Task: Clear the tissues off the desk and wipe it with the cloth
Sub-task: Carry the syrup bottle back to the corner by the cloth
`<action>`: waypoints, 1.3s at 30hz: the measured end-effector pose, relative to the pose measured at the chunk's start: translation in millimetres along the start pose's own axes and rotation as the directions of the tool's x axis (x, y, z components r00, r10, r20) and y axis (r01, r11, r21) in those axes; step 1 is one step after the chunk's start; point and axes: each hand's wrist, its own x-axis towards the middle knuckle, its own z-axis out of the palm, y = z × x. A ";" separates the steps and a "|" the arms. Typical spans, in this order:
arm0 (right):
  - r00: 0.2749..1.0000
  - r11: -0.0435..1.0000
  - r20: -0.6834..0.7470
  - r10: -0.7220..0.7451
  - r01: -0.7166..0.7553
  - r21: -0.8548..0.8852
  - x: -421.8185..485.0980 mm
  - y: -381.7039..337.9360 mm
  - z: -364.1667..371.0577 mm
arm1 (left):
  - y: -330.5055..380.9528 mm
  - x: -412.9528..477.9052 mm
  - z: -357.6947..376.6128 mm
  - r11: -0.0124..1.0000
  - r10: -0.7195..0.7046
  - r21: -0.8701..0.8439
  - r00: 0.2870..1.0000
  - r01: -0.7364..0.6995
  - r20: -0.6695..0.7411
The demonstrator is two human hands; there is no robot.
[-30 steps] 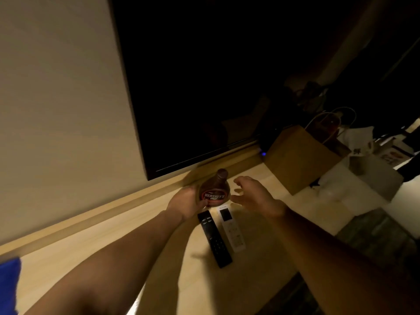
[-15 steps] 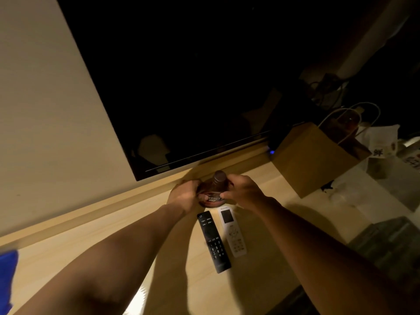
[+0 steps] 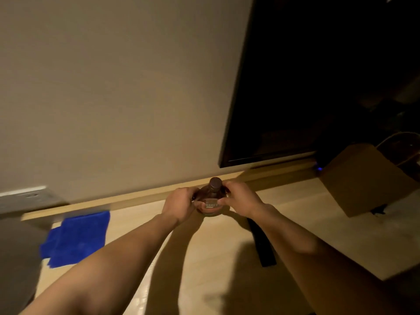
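Observation:
A brown syrup bottle [image 3: 212, 197] with a dark cap stands near the back edge of the pale wooden desk [image 3: 204, 269]. My left hand [image 3: 179, 204] grips its left side and my right hand [image 3: 241, 201] grips its right side, fingers curled round it. A blue cloth [image 3: 76, 239] lies flat on the desk to the left, well apart from both hands. No tissues show in this view.
A black remote [image 3: 263, 248] lies on the desk under my right forearm. A brown paper bag [image 3: 363, 178] stands at the right. A dark TV screen [image 3: 318, 76] hangs on the beige wall. A wall socket [image 3: 25, 197] sits at far left.
My right hand came in and closed on the bottle beside my left. My view swung left, bringing the blue cloth fully into sight and hiding the white remote.

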 end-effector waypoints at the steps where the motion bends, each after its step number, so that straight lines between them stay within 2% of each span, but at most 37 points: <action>1: 1.000 1.000 0.003 -0.018 0.018 -0.025 3.2 -13.9 9.5 | -12.3 -9.2 -9.7 1.000 -0.020 -0.006 1.000 0.020 -0.006; 9: 0.985 0.981 0.051 -0.167 0.171 -0.096 30.2 -116.4 76.2 | -105.4 -62.8 -69.4 0.977 -0.196 -0.086 0.980 0.194 -0.022; 16: 0.974 0.972 0.111 -0.199 0.211 -0.107 48.8 -177.8 125.0 | -169.7 -93.8 -94.5 0.940 -0.311 -0.160 0.950 0.303 -0.029; 28: 0.981 0.964 0.084 -0.175 0.188 -0.190 72.6 -217.6 179.0 | -233.1 -99.4 -103.7 0.927 -0.351 -0.157 0.935 0.340 -0.047; 32: 0.984 0.964 0.067 -0.163 0.173 -0.201 78.2 -225.0 189.2 | -244.3 -101.7 -100.9 0.915 -0.358 -0.225 0.931 0.336 -0.065; 39: 0.989 0.973 0.056 -0.138 0.146 -0.180 82.7 -231.3 198.1 | -251.5 -102.4 -106.9 0.923 -0.344 -0.214 0.936 0.321 -0.081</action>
